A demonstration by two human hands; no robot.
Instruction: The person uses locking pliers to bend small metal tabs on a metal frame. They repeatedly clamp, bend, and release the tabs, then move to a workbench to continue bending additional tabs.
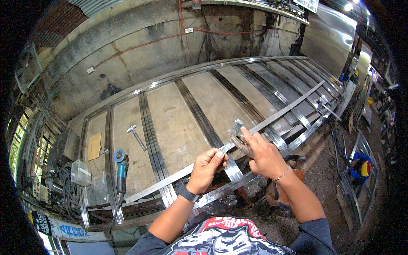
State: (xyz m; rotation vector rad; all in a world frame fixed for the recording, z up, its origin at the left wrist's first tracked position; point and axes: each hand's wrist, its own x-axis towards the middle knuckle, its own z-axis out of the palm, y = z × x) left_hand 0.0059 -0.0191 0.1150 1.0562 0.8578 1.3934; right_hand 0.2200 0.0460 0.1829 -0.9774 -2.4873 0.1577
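Both my hands are over the near side of a shiny metal frame [193, 102], above a long flat metal bar [163, 182] that lies slantwise across its ribs. My left hand [206, 168], with a dark wristwatch, is closed in a pinch; what sits between thumb and fingers is too small to name. A bright bit of metal [228, 147] shows just beyond its thumb. The fingers of my right hand [264, 155] are wrapped round a grey metal tool [242, 144], largely hidden by the hand, with a shiny squarish end [238, 123] sticking up.
On the left of the worktop lie a hammer [137, 138], a teal angle grinder [121, 170], a brown envelope [94, 146] and a clear plastic box [81, 173]. A clamp [325, 106] grips the far right edge. Another metal frame [352, 204] leans at the right.
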